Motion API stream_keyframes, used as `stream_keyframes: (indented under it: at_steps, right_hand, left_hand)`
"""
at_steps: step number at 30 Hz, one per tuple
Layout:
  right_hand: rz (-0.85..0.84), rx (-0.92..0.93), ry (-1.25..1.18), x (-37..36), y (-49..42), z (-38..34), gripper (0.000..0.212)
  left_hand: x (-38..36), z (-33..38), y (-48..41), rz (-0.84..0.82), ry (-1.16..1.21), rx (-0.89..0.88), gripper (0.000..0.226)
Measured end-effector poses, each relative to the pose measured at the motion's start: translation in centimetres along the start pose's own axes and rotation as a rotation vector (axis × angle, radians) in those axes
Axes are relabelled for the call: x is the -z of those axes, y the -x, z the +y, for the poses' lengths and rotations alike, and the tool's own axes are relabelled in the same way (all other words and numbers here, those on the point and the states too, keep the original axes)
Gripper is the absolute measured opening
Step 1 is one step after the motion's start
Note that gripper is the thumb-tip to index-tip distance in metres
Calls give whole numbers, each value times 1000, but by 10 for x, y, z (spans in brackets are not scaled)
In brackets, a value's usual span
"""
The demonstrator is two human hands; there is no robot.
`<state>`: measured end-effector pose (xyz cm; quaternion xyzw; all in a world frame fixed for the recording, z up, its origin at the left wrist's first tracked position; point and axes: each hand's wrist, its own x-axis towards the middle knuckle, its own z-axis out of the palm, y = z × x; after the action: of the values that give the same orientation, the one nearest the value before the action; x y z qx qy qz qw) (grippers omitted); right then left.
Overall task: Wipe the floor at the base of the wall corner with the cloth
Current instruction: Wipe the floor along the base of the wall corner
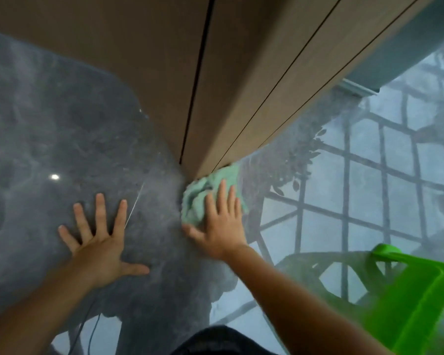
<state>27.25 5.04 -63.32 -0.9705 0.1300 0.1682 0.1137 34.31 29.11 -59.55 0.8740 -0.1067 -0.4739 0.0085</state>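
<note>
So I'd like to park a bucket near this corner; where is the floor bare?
Bare floor lies left of the wall corner, beyond the left hand. It is crowded at the corner's base, where the right hand presses the cloth, and lower right by the green plastic furniture.

Head camera looks steeply down, close above floor [62, 139], edges perhaps distorted
</note>
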Motion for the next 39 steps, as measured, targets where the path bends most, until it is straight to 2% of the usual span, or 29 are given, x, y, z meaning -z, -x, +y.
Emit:
stream_keyframes:
  at_steps: [2,3,5,6,9,10,12,14,17,18,21,24,26,29,32,35,39]
  right_hand:
    - [-65,269,59,-18,35,-28,97]
    - [-76,371,79,-15,32,-19,93]
    - [-40,420,121,3,9,21,82]
    - [-19,314,114,15,-6,47,79]
    - [15,-291,-54,57,-47,137,82]
    - [11,-431,-115,69,-55,154,85]
    - [-2,-508,-163,77,-61,148,88]
    - [-24,-315,-84,54,-43,98,92]
    - [-106,150,21,-6,26,-1,89]
    - [-77,188,35,-18,38,-25,88]
    - [-46,116,-20,-25,22,-62,80]
    - [-33,359,-37,-9,-24,-88,65]
    - [-22,450,-24,4,-76,-109,61]
    - [-8,358,16,32,-173,-159,62]
    - [-71,292,17,57,-240,-196,66]
    - [-30,303,30,53,-238,-194,70]
    - [55,401,12,22,-134,-129,72]
  left_hand:
    - [5,1,3,-3,9,3,159]
    - [5,1,4,0,6,-6,158]
    - [0,-2,-1,12,6,-23,158]
    - [-1,-4,-3,18,15,-21,159]
    - [-6,-8,-9,35,10,-25,160]
    - [-7,-9,-11,40,-2,-29,159]
    - [-7,-11,-14,58,-8,-33,158]
    - [-8,-12,-15,72,17,-46,159]
    - [-12,-16,-17,73,15,-52,160]
    - [-12,-17,-17,71,11,-48,161]
    - [-13,-16,-19,74,5,-47,162]
    - [-15,-16,-23,72,-28,-29,158]
    - [-20,-17,-27,89,-52,-28,157]
    - [-24,-17,-28,149,-17,-57,158]
    - [-29,-20,-33,193,-14,-61,161]
    - [-30,-20,-36,195,5,-69,159]
    - [-28,-21,-34,192,8,-82,159]
